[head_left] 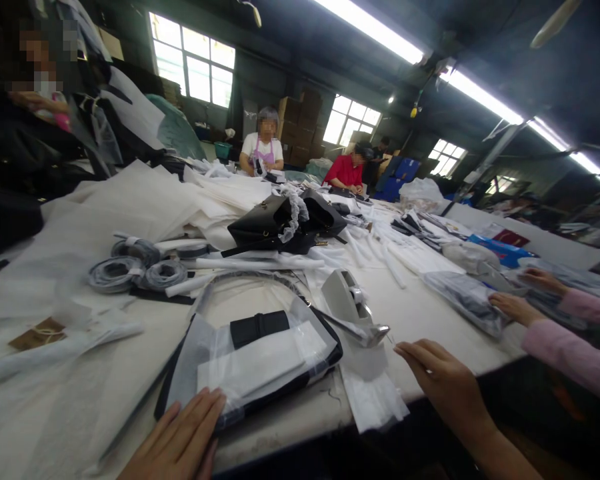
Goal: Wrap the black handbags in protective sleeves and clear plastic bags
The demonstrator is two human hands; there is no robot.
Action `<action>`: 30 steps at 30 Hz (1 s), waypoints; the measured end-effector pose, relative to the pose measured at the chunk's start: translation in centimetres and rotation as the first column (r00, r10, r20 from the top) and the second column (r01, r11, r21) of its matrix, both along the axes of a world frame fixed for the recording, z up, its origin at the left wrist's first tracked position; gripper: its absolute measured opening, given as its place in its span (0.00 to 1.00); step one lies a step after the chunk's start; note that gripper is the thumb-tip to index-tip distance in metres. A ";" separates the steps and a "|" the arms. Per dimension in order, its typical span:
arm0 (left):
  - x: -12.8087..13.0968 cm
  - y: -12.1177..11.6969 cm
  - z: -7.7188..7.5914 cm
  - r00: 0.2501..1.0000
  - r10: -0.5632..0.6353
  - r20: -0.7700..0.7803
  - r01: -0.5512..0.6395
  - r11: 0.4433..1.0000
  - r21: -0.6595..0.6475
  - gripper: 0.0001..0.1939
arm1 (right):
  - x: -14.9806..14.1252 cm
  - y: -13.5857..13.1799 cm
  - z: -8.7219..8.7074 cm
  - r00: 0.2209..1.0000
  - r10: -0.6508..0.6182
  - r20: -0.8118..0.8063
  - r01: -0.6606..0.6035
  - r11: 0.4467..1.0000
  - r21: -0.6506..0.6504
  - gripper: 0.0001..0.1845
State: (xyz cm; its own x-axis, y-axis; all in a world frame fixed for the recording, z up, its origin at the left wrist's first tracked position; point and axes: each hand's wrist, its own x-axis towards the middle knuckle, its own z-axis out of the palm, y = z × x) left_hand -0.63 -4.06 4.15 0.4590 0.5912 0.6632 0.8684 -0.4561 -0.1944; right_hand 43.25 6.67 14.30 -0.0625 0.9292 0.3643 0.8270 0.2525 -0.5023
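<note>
My left hand (183,437) lies flat, fingers stretched out, on the near corner of a black handbag wrapped in clear plastic (260,360). The bag lies flat on the white table (420,313) with its strap curved above it. My right hand (443,377) reaches toward a white tape dispenser (350,303), with thumb and fingers pinched near the end of its clear tape. The tape strand is too thin to see clearly.
A folded white sheet (373,400) hangs over the table edge. Grey coiled straps (135,267), white paper rolls and an open black handbag (285,223) lie further back. A co-worker's pink-sleeved hands (525,300) handle a plastic-wrapped item on the right. Other people sit at the far end.
</note>
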 end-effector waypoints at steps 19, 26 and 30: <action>1.8 -1.8 1.0 0.952 0.143 0.272 -0.056 0.951 -0.304 0.26 | -28.2 3.8 4.0 0.103 0.990 -0.099 -0.760 0.014 -0.650 0.10; 2.2 -1.4 -1.2 0.923 0.151 0.353 -0.078 0.974 -0.212 0.23 | -32.7 7.5 1.3 -0.085 0.989 0.118 -0.546 0.053 -0.836 0.08; 2.6 -0.8 -1.6 0.873 0.165 0.458 -0.105 0.983 -0.153 0.20 | -35.0 7.2 1.5 -0.196 0.960 0.201 -0.434 0.099 -0.895 0.11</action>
